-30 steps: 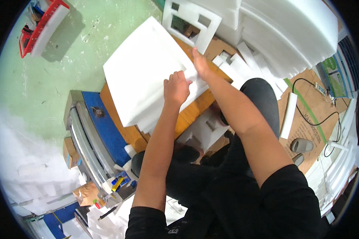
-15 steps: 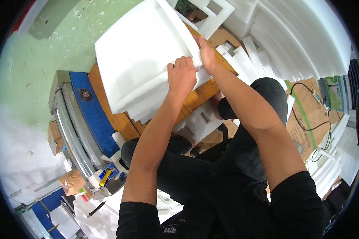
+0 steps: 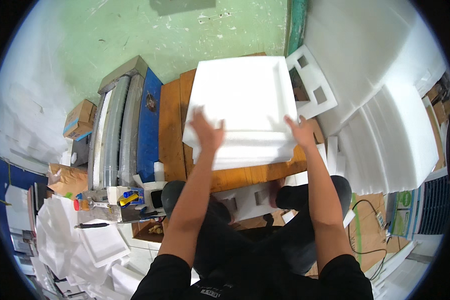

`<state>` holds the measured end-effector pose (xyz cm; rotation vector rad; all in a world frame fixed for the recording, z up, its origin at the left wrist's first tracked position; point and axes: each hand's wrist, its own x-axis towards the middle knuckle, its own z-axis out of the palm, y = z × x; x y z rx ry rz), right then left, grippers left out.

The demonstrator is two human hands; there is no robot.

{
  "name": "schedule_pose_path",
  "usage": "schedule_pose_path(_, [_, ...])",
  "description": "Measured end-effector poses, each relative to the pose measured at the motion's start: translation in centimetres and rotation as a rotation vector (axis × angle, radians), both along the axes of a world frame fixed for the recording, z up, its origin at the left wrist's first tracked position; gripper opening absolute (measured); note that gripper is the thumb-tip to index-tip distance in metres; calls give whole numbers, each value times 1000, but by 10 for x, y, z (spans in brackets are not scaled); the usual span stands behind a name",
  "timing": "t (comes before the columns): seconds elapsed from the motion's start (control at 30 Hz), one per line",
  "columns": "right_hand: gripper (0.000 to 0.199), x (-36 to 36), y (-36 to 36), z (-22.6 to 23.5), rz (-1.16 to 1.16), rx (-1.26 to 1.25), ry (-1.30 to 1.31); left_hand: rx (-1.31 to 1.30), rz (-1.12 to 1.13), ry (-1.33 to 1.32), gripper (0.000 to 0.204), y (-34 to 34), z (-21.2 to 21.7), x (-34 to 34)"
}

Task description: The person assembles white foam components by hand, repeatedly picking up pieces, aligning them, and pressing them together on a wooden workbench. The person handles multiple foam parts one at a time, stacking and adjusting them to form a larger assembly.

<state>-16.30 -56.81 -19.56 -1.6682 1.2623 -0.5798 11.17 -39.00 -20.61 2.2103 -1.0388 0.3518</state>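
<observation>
A stack of white foam trays (image 3: pixel 240 95) lies on an orange-brown wooden bench top (image 3: pixel 171 135) in front of me. The uppermost tray has a shallow recess with a raised border. Over the stack's left front part is my left hand (image 3: pixel 207 134), slightly blurred, its fingers spread and thumb apart. My right hand (image 3: pixel 301 133) is at the right front corner of the stack, thumb and fingers apart, seemingly touching the edge. Neither hand is gripping anything that I can make out.
Left of the bench stands a machine with long rollers (image 3: pixel 116 132) and a blue panel (image 3: pixel 149 130). A yellow-and-blue cutter (image 3: pixel 129 199) lies near its front. White foam frames (image 3: pixel 312 82) and tall stacked foam sheets (image 3: pixel 385 145) stand on the right. A black cable (image 3: pixel 352 240) runs over cardboard.
The foam stack, tilted and turned before, now sits squarer on the bench. My hands have moved apart, the left to the stack's left side, the right to its right corner. My view has turned.
</observation>
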Motion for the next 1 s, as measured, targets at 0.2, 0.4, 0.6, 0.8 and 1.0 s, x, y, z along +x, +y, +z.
schedule_pose_path(0.2, [117, -9, 25, -1, 103, -136, 172, 52, 128, 753, 100, 67, -10, 58])
schedule_pose_path(0.4, [100, -6, 29, -19, 43, -202, 220, 14, -29, 797, 63, 66, -13, 54])
schedule_pose_path(0.6, [107, 6, 54, 23, 105, -131, -71, -43, -19, 567, 67, 75, 63, 69])
schedule_pose_path(0.8, [118, 74, 152, -18, 88, 395, -318, -29, -108, 45, 86, 116, 252, 97])
schedule_pose_path(1.0, [100, 148, 197, -53, 420, 755, -355, -1, -424, -158, 87, 136, 297, 78])
